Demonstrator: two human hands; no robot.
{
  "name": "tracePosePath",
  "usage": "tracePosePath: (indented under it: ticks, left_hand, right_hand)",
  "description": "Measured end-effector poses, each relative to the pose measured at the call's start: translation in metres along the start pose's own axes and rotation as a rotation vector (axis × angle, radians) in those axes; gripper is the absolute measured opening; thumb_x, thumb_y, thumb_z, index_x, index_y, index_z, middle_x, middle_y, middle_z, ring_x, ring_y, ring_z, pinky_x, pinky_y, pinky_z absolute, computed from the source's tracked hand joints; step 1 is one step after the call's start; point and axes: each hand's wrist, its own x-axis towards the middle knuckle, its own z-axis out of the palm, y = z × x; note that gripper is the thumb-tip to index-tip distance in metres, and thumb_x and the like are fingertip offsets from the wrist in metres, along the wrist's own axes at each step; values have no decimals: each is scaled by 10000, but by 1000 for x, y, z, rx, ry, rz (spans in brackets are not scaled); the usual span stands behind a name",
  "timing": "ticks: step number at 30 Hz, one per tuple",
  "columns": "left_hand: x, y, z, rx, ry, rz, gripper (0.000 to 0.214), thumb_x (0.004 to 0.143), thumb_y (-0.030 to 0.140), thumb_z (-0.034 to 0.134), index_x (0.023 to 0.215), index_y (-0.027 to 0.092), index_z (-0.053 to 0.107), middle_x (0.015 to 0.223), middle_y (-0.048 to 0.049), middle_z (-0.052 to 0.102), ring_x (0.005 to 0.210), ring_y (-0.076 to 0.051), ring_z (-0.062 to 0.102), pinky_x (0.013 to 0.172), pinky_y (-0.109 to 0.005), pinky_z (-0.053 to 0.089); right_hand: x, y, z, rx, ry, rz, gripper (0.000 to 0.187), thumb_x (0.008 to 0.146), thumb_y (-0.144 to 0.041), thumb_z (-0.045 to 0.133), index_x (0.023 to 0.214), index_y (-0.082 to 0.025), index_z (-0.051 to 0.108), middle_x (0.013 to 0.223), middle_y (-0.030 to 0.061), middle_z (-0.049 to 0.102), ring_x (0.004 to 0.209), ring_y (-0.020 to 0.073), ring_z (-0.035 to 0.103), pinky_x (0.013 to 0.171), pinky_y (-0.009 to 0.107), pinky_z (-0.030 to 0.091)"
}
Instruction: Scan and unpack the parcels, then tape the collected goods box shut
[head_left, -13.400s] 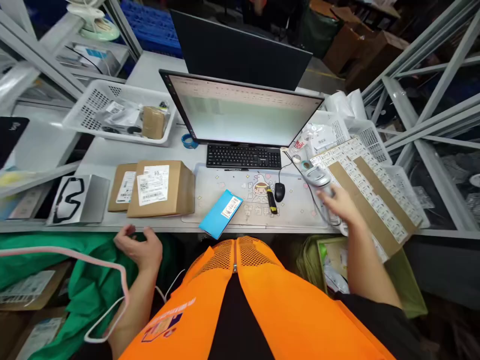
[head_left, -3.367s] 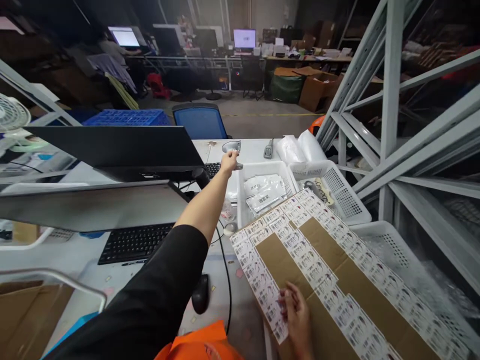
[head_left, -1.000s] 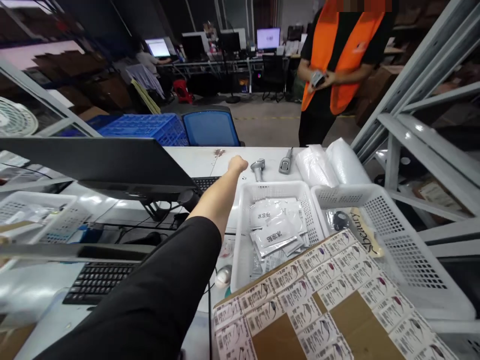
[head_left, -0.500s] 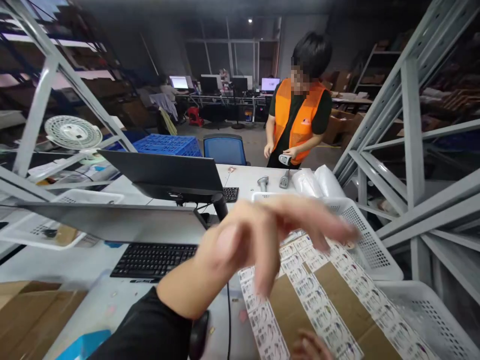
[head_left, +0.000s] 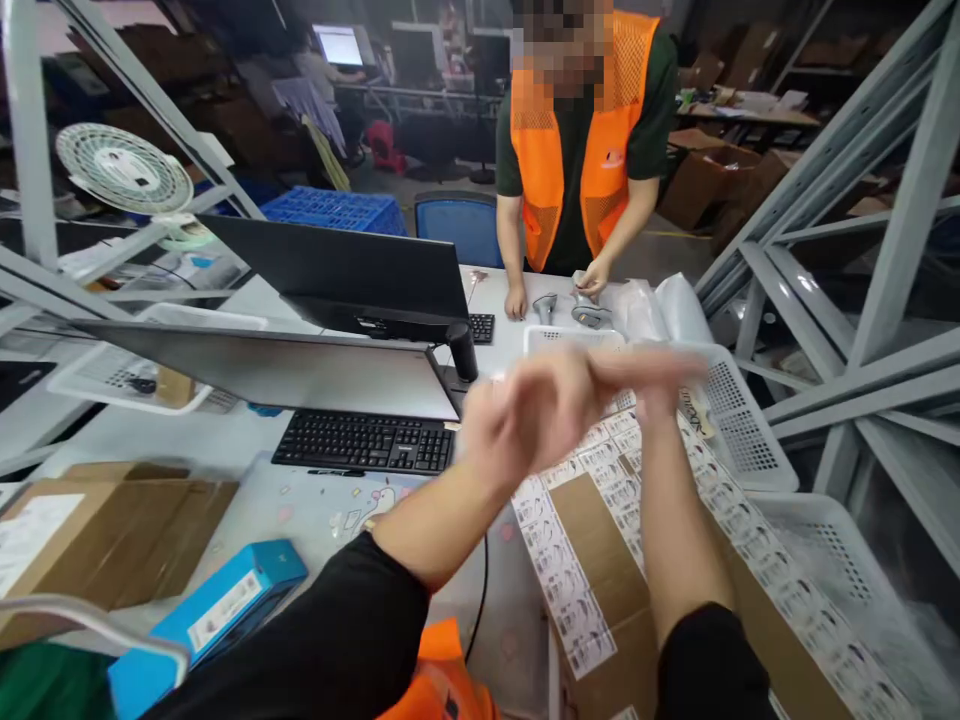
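Note:
My left hand (head_left: 536, 410) is in the air over the far edge of a cardboard piece (head_left: 589, 540) covered with strips of printed labels (head_left: 559, 565). It is blurred, but its fingers stretch out to the right and I see nothing held in them. My right hand (head_left: 658, 395) is raised beside it, the forearm crossing above the cardboard. Its fingers are mostly hidden behind the left hand, so their pose cannot be made out. Whether the two hands touch is unclear.
White perforated baskets (head_left: 739, 420) stand right of the cardboard, near grey metal beams (head_left: 870, 300). Monitors (head_left: 337, 280) and a keyboard (head_left: 367, 440) are at left. A blue box (head_left: 217, 610) and a carton (head_left: 142, 540) lie nearer. Opposite, a co-worker in an orange vest (head_left: 540, 150) handles a scanner (head_left: 589, 310).
My view has tipped downward. My right hand has risen from the bottom edge to beside my left hand. The co-worker has leaned in, bringing the scanner down to the table.

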Motion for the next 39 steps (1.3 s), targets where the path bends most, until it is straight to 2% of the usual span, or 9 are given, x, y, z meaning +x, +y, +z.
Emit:
tracePosePath:
  ticks: [4, 7, 9, 12, 16, 20, 26, 32, 39]
  left_hand:
    - [79, -1, 49, -360, 43, -39, 514, 1116, 587, 310, 1269, 267, 681, 1306, -109, 728, 1346, -370, 666, 945, -503, 630]
    - [117, -19, 73, -451, 61, -134, 411, 1132, 418, 314, 1334, 230, 618, 1492, -124, 637, 1425, -237, 613, 1045, -316, 569]
    - [135, -34, 86, -500, 62, -203, 392, 1125, 407, 343, 1337, 212, 608, 1511, -148, 616, 1427, -216, 607, 1052, -274, 545]
    - [155, -52, 107, -545, 38, -260, 368, 1106, 441, 408, 1289, 214, 631, 1358, -151, 688, 1292, -229, 684, 988, -289, 573]
    - [169, -64, 131, -653, -2, -293, 372, 1119, 462, 418, 1126, 184, 664, 957, -91, 709, 899, -196, 729, 769, -240, 571]
    - [176, -69, 135, -735, -21, -309, 426, 1123, 473, 430, 980, 168, 690, 706, -35, 619, 643, -161, 631, 639, -219, 517]
    - [164, -77, 128, -868, -88, -289, 349, 1089, 334, 428, 1039, 175, 735, 850, -52, 727, 742, -175, 677, 761, -264, 563]
    - [127, -80, 114, -783, -87, -446, 465, 1137, 409, 337, 986, 140, 685, 870, -100, 698, 743, -211, 685, 753, -311, 577]
    - [97, -62, 106, -709, 11, -457, 309, 1126, 291, 341, 1001, 191, 606, 756, -29, 608, 645, -166, 631, 645, -238, 544]
  right_hand:
    - [33, 27, 30, -119, 58, 111, 547, 918, -595, 703, 1363, -311, 561, 1314, 82, 658, 984, 190, 715, 826, 370, 635]
    - [50, 47, 46, -70, 57, 175, 796, 912, -728, 674, 1567, -372, 396, 1504, 146, 549, 1072, 231, 705, 856, 475, 641]
    - [60, 58, 53, -9, 69, 198, 872, 916, -754, 657, 1626, -396, 299, 1568, 168, 495, 1079, 237, 705, 855, 497, 642]
    - [75, 70, 60, 39, 125, 251, 854, 939, -731, 630, 1636, -431, 239, 1601, 152, 467, 1068, 223, 710, 844, 486, 650]
    - [91, 84, 68, 110, 81, 279, 733, 949, -636, 641, 1561, -380, 329, 1428, 117, 614, 1017, 225, 730, 816, 487, 658]
    - [89, 98, 71, -14, 138, 22, 730, 822, -424, 751, 1465, -316, 422, 1377, 71, 646, 1125, 230, 713, 930, 459, 641]
    - [43, 94, 58, -380, 257, -558, 710, 793, -445, 731, 1417, -199, 495, 1496, 197, 535, 1381, 304, 578, 1164, 486, 511]
    - [-9, 65, 35, -578, 224, -842, 593, 866, -449, 697, 1383, -214, 529, 1520, 219, 492, 1492, 345, 473, 1196, 577, 465]
    - [-59, 35, 25, -696, 165, -947, 536, 884, -418, 685, 1370, -232, 559, 1544, 221, 456, 1533, 395, 422, 1243, 673, 362]
